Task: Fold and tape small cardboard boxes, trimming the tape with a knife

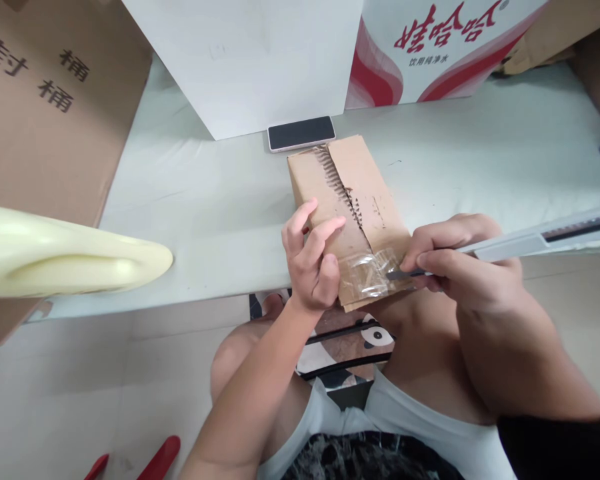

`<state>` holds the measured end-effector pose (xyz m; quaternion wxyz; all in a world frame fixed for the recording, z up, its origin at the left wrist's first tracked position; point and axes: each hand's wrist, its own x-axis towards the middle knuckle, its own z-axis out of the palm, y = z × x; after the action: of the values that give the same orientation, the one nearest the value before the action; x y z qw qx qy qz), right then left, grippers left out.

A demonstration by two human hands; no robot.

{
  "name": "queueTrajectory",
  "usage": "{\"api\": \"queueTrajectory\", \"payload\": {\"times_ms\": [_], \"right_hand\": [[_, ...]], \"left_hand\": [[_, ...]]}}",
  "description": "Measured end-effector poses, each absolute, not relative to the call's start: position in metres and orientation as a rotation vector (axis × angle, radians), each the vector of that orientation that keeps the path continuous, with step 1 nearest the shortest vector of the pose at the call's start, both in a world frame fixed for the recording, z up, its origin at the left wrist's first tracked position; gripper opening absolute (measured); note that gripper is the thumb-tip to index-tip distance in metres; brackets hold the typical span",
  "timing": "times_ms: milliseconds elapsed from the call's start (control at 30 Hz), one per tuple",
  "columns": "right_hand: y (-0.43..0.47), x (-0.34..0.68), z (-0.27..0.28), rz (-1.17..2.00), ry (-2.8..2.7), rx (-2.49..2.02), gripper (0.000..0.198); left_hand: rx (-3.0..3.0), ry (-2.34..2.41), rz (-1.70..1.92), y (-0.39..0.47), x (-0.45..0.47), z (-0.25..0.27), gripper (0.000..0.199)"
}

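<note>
A small brown cardboard box [375, 193] rests at the front edge of the pale table, its near end jutting over my lap. Clear tape [365, 273] covers the near end of the torn seam along its top. My left hand [313, 260] grips the box's left side, thumb and fingers curled against it. In my right hand [460, 260] is a box cutter [525, 241], held near the front of its light grey handle. Its dark blade tip touches the tape. The box's underside is hidden.
Behind the box lies a phone [301, 134], in front of a large white carton [275, 60] with red markings. A big brown carton [55, 127] and a pale yellow curved object [75, 253] stand at the left. Red objects [161, 459] lie on the floor.
</note>
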<state>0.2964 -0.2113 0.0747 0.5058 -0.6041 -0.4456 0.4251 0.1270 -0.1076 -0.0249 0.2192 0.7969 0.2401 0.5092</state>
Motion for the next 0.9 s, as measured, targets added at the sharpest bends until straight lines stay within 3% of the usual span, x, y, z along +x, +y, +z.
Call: {"api": "queueTrajectory", "payload": {"times_ms": [900], "right_hand": [[-0.2093, 0.3028, 0.0831, 1.221, -1.047, -1.425, 0.015]], "left_hand": [[2.225, 0.669, 1.409, -0.1078, 0.1253, -0.0246, 0.045]]}}
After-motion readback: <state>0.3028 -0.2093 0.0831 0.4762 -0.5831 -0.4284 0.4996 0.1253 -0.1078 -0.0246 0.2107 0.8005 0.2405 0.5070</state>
